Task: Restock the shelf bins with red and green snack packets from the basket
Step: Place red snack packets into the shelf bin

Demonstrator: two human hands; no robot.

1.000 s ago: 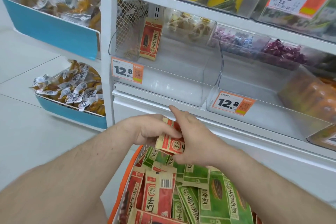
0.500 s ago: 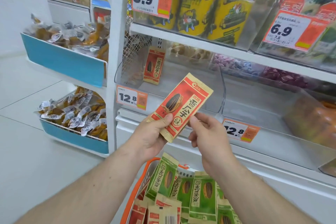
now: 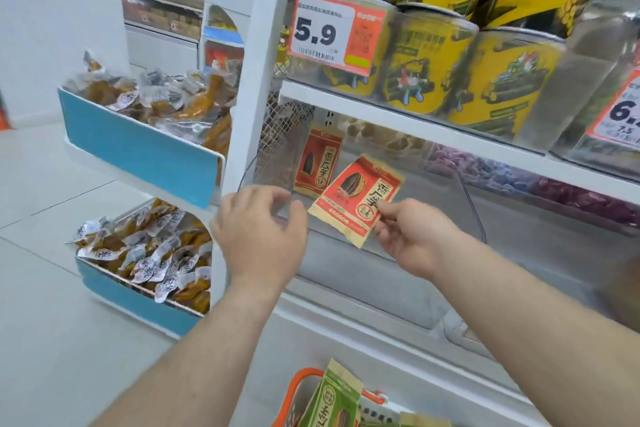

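Note:
My right hand [image 3: 412,236] pinches the lower right corner of a red snack packet [image 3: 353,198] and holds it tilted over the clear shelf bin [image 3: 398,250]. Another red packet [image 3: 317,165] stands upright at the back left of that bin. My left hand [image 3: 259,232] hovers at the bin's left front with fingers loosely curled, holding nothing. The orange basket [image 3: 304,378] sits at the bottom edge, with a green packet [image 3: 336,399] sticking up out of it.
Yellow snack tins [image 3: 426,59] and a 5.9 price tag [image 3: 329,31] fill the shelf above. A white upright post [image 3: 249,80] stands left of the bin. Blue trays [image 3: 138,152] of wrapped brown snacks hang on the left, one above the other. Purple candies [image 3: 519,180] lie behind the right bin.
The red packet has passed from my left hand to my right and moved up and forward over the bin. My left hand has let go. The view has tilted upward.

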